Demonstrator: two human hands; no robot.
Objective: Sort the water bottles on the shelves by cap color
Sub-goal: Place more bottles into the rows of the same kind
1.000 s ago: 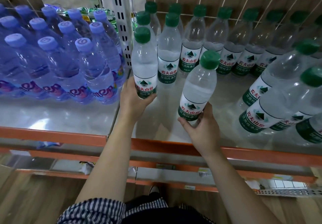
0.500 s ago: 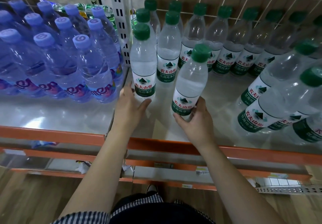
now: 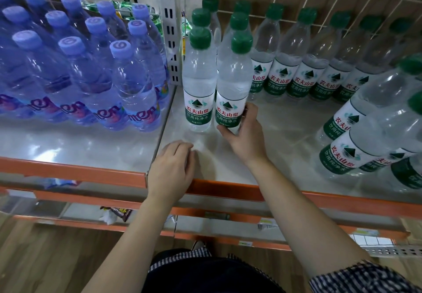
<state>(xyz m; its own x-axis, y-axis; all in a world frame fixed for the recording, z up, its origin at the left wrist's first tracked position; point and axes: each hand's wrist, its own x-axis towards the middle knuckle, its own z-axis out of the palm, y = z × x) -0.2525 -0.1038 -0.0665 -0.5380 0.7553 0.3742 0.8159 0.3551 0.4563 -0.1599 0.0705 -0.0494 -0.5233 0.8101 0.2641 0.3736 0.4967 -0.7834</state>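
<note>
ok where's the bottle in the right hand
Head view, centre: the held bottle stands on the right-hand shelf, just right of another green-capped bottle by the white upright.

Shelf front [image 3: 285, 151] seemingly free; bottles [image 3: 279, 73] behind.

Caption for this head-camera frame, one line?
Right hand grips a green-capped bottle beside its neighbour; left hand, empty, at the shelf edge; blue-capped bottles stand left.

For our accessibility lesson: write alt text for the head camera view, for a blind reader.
The right hand grips a green-capped bottle upright beside a matching bottle on the right shelf; the left hand, loosely curled, holds nothing at the front edge. Purple-capped bottles stand on the left shelf; more green-capped bottles line the back.
</note>
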